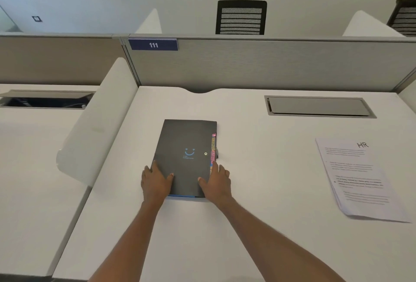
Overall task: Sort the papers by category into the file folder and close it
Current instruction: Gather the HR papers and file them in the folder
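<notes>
File folder (pixel 184 158): dark cover, closed; laid flat at the centre of the white worktop (pixel 247 225); coloured index tabs (pixel 213 151) seen protruding at its right edge.
Left hand (pixel 155 182): laid on the near-left corner; fingers (pixel 155 167) extended, slightly apart along the edge; thumb pressed on the cover.
Right hand (pixel 217 182): laid on the near-right corner; fingers extended, slightly apart beside the tabs; thumb on the cover.
Papers (pixel 360 180): stack lying well to the right, apart from the folder; top sheet marked "HR".
Partition (pixel 270 63): grey; plate "111" (pixel 153 44) fixed at its top.
</notes>
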`<state>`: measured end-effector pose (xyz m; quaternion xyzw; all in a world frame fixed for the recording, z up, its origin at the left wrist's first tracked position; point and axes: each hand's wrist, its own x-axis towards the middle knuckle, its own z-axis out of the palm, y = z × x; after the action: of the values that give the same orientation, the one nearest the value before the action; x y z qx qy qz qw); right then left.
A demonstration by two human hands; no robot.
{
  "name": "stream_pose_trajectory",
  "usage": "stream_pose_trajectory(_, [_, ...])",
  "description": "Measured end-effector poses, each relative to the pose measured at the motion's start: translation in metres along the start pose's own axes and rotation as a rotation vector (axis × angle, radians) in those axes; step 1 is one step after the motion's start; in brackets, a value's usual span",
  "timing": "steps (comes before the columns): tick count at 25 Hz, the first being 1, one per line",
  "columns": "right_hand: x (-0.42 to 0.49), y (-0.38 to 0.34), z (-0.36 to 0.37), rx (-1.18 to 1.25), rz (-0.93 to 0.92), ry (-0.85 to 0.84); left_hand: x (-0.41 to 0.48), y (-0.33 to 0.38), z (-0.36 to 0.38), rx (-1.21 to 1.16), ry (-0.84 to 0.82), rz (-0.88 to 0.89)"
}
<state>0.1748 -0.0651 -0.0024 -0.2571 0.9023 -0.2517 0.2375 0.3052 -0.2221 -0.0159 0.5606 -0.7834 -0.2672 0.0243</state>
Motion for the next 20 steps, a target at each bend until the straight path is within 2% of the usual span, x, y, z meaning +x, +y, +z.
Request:
stream_pose_trajectory(3, [0.006,-0.008,0.003,0.152,0.045,0.029,0.001,0.0,0.003,0.018,0.003,0.015])
stream_pose_trajectory(5, [0.014,-0.007,0.002,0.296,0.137,0.048,0.001,0.003,0.004,0.01,0.026,0.008])
stream_pose_trajectory(8, [0.029,-0.001,-0.001,0.434,0.285,0.034,0.007,0.005,0.003,-0.106,0.07,-0.126])
stream_pose_trajectory(10, [0.041,0.006,-0.003,0.458,0.313,0.017,0.01,0.006,0.005,-0.219,0.096,-0.216])
stream_pose_trajectory(13, [0.044,0.007,-0.016,0.537,0.306,0.028,0.006,0.018,0.012,-0.32,0.107,-0.23])
stream_pose_trajectory(20, [0.043,0.06,-0.066,0.525,0.305,0.237,-0.032,0.086,0.047,-0.402,0.036,-0.166])
